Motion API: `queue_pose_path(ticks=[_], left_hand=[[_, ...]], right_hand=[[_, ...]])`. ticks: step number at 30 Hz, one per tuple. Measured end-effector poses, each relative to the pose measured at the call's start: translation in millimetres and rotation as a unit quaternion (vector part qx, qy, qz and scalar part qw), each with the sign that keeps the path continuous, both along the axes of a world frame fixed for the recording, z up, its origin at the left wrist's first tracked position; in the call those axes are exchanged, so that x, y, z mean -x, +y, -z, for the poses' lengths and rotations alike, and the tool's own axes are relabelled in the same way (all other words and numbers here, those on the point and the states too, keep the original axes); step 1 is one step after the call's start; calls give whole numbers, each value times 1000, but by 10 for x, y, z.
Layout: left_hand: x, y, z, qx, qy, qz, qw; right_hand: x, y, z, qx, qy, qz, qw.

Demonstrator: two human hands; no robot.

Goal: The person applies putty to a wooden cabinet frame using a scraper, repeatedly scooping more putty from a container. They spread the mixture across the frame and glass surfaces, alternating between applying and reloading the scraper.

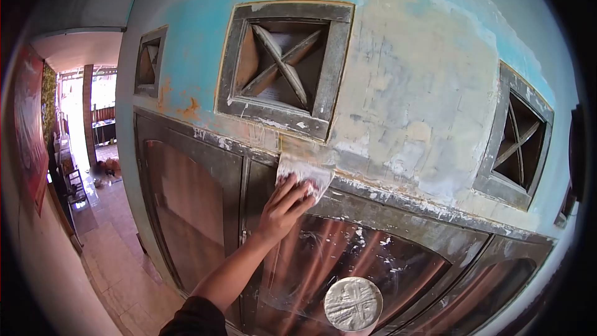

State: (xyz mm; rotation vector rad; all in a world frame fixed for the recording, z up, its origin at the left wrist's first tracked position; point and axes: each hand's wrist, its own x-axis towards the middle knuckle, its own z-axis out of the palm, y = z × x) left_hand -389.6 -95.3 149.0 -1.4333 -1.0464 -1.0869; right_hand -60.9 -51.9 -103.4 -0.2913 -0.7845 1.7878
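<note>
My left hand (288, 206) reaches up from the lower left, fingers closed on a broad, flat putty scraper (306, 170) smeared with white. The scraper lies against the wall strip just above the door frame, below the middle vent. In front of the glass at the bottom is a round tub of putty (353, 303), its pale grey surface streaked with tool marks. A sliver of my right hand (359, 333) shows under the tub, supporting it; most of that hand is out of frame.
Patchy filler (423, 87) covers the turquoise wall around wooden vents with crossed slats (283, 65). Below run dark wooden frames with glass panes (373, 255), spotted with white drips. At left, a tiled passage (106, 230) leads to a bright opening, with a red banner (31, 124) alongside.
</note>
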Motion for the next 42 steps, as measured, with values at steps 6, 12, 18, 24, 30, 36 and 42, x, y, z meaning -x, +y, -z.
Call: queue_pose_path(ticks=[6, 12, 18, 24, 30, 36, 42], left_hand=[[-585, -508, -32, -24, -109, 195, 974], [-1159, -953, -193, 202, -152, 376, 891], [-1437, -912, -89, 272, 37, 286, 918], [-1619, -697, -92, 314, 88, 260, 909], [-1763, -552, 9, 393, 120, 248, 877], [-1916, -503, 103, 398, 119, 267, 870], [-2026, -445, 161, 412, 130, 279, 858]], right_hand=[[125, -28, -739, 62, 137, -66, 986], [200, -7, -1287, 165, 236, -129, 949], [95, -106, -1519, 142, 281, -220, 923], [-116, -52, -1598, 162, 273, -228, 920], [-316, -15, -1593, 162, 253, -233, 925], [-485, 147, -1431, 177, 238, -212, 931], [-567, 180, -1414, 166, 242, -199, 935]])
